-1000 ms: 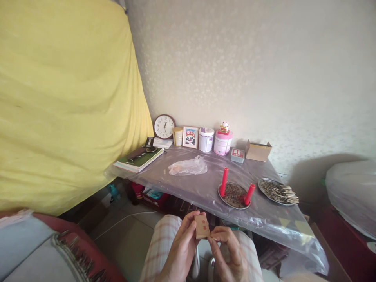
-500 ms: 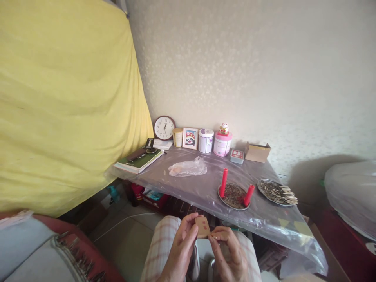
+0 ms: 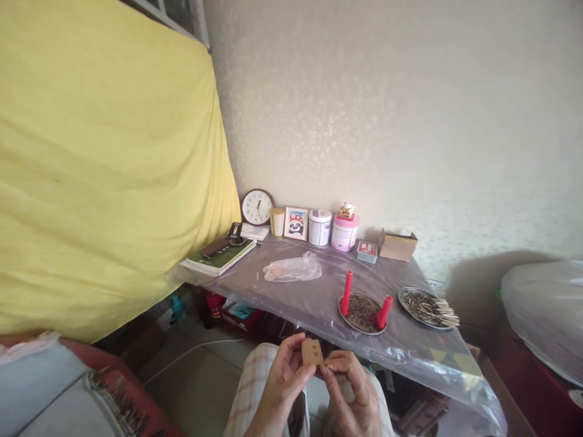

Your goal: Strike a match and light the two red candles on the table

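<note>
My left hand [image 3: 280, 385] grips a small tan matchbox [image 3: 312, 351] with red marks, held upright above my lap. My right hand [image 3: 348, 391] is closed in a pinch against the box's lower right edge; what it pinches is too small to make out. Both hands hover just in front of the table's near edge. On the table beyond them stands a round metal dish [image 3: 362, 314] with two red candles [image 3: 347, 287] upright at its rim.
A plastic-covered table [image 3: 314, 291] carries a second dish of spent matchsticks [image 3: 428, 306], a crumpled plastic bag [image 3: 291, 269], books [image 3: 218, 255], a clock [image 3: 257, 207], tins and a small cardboard box [image 3: 398, 244]. A yellow sheet [image 3: 104, 170] hangs left.
The view has tilted upward a little, so the hands and matchbox sit lower in frame. The grip of both hands on the box looks the same.
</note>
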Demonstrator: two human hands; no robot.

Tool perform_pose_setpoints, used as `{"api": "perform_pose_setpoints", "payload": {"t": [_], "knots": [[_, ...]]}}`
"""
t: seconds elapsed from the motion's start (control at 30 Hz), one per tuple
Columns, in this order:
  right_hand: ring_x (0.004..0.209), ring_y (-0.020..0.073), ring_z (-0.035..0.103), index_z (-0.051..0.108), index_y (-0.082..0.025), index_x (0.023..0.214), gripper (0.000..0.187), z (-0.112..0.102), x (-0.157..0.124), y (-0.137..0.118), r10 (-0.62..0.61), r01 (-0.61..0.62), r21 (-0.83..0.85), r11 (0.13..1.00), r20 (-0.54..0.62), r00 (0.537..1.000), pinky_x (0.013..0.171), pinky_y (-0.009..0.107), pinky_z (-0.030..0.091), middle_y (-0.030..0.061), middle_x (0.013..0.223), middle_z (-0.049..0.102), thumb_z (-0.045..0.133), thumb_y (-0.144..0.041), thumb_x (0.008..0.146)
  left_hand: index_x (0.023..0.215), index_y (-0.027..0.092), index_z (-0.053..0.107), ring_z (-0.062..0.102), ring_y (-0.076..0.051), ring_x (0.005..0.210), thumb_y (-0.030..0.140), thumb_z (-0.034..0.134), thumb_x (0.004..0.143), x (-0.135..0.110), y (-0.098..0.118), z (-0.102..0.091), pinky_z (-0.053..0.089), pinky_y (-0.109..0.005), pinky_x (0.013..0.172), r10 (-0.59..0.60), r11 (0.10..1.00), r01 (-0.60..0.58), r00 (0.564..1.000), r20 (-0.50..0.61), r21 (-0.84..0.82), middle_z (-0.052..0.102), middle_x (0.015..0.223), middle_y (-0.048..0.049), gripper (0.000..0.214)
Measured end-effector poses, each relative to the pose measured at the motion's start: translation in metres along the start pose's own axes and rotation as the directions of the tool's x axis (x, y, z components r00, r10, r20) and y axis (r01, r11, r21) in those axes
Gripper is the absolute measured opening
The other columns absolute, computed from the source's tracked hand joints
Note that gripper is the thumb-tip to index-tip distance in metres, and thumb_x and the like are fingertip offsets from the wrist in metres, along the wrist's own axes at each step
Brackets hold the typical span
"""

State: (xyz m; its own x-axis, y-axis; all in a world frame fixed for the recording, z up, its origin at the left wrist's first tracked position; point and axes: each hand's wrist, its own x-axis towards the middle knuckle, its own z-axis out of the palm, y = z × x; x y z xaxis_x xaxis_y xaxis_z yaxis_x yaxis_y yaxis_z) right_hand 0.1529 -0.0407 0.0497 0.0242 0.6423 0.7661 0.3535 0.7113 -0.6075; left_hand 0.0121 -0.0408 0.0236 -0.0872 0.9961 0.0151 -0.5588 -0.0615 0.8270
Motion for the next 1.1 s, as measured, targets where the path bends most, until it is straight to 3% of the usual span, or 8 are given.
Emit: {"api": "perform_pose_setpoints", "payload": {"t": [0.2, 0.4, 0.47, 0.57, 0.7, 0.9, 1.1], "knots": [[0.070, 0.0114, 0.075, 0.067, -0.024, 0.087, 0.010, -0.001, 0.012, -0.008, 0.010, -0.013, 0.039, 0.999, 0.061, 0.998, 0.066, 0.013, 0.059, -0.0005, 0.081, 0.072, 0.070, -0.026, 0.096, 0.109, 0.026, 0.075, 0.071, -0.026, 0.103, 0.040, 0.090, 0.073, 0.002, 0.017, 0.002, 0.055, -0.038, 0.093, -0.024, 0.999, 0.022, 0.998, 0.056, 0.041, 0.081, 0.105, -0.0060, 0.041], [0.069, 0.0123, 0.071, 0.069, -0.025, 0.085, 0.011, 0.008, 0.004, 0.006, 0.138, -0.138, 0.172, 0.975, 0.013, 0.990, 0.064, 0.015, 0.058, 0.0001, 0.082, 0.070, 0.072, -0.031, 0.094, 0.110, 0.025, 0.076, 0.072, -0.027, 0.107, 0.042, 0.090, 0.073, 0.003, 0.022, 0.001, 0.054, -0.040, 0.096, -0.022, 0.997, 0.016, 0.997, 0.077, 0.081, 0.083, 0.109, -0.0080, 0.043], [0.073, 0.0150, 0.072, 0.071, -0.025, 0.085, 0.011, 0.009, 0.001, 0.008, 0.256, -0.272, 0.260, 0.926, 0.093, 0.962, 0.067, 0.019, 0.060, 0.0010, 0.084, 0.070, 0.074, -0.033, 0.092, 0.108, 0.024, 0.077, 0.072, -0.028, 0.107, 0.044, 0.089, 0.074, 0.003, 0.026, 0.002, 0.054, -0.039, 0.096, -0.019, 0.994, 0.011, 0.997, 0.072, 0.111, 0.083, 0.109, -0.0088, 0.042], [0.080, 0.0179, 0.071, 0.071, -0.024, 0.083, 0.016, 0.011, -0.002, 0.013, 0.437, -0.467, 0.432, 0.772, 0.172, 0.883, 0.073, 0.026, 0.061, 0.0015, 0.086, 0.068, 0.077, -0.037, 0.091, 0.107, 0.020, 0.077, 0.072, -0.028, 0.108, 0.044, 0.088, 0.075, 0.003, 0.030, 0.001, 0.053, -0.039, 0.098, -0.032, 0.989, 0.023, 0.998, 0.059, 0.145, 0.083, 0.109, -0.0101, 0.041], [0.077, 0.0153, 0.068, 0.071, -0.025, 0.087, 0.015, 0.015, 0.000, 0.020, 0.562, -0.515, 0.628, 0.583, 0.145, 0.814, 0.075, 0.027, 0.061, -0.0010, 0.084, 0.068, 0.082, -0.035, 0.087, 0.106, 0.019, 0.078, 0.071, -0.028, 0.107, 0.045, 0.087, 0.075, 0.009, 0.027, -0.002, 0.051, -0.040, 0.100, -0.049, 0.994, 0.045, 0.998, 0.041, 0.099, 0.083, 0.107, -0.0095, 0.042], [0.070, 0.0112, 0.068, 0.073, -0.029, 0.101, 0.027, 0.013, 0.007, 0.032, 0.617, -0.486, 0.630, 0.606, 0.013, 0.787, 0.070, 0.019, 0.059, -0.0044, 0.079, 0.070, 0.089, -0.036, 0.080, 0.098, 0.018, 0.080, 0.071, -0.028, 0.103, 0.049, 0.093, 0.065, 0.014, 0.025, -0.002, 0.051, -0.039, 0.095, -0.102, 0.994, 0.103, 0.995, -0.022, 0.035, 0.084, 0.101, -0.0105, 0.047], [0.078, 0.0172, 0.073, 0.072, -0.027, 0.108, 0.029, 0.020, -0.004, 0.044, 0.694, -0.568, 0.621, 0.539, 0.054, 0.718, 0.076, 0.030, 0.065, 0.0004, 0.088, 0.076, 0.082, -0.044, 0.086, 0.095, 0.017, 0.081, 0.072, -0.026, 0.099, 0.048, 0.096, 0.061, 0.013, 0.034, 0.008, 0.052, -0.036, 0.092, -0.151, 0.989, 0.151, 0.988, -0.033, -0.003, 0.084, 0.099, -0.0118, 0.049]]}}
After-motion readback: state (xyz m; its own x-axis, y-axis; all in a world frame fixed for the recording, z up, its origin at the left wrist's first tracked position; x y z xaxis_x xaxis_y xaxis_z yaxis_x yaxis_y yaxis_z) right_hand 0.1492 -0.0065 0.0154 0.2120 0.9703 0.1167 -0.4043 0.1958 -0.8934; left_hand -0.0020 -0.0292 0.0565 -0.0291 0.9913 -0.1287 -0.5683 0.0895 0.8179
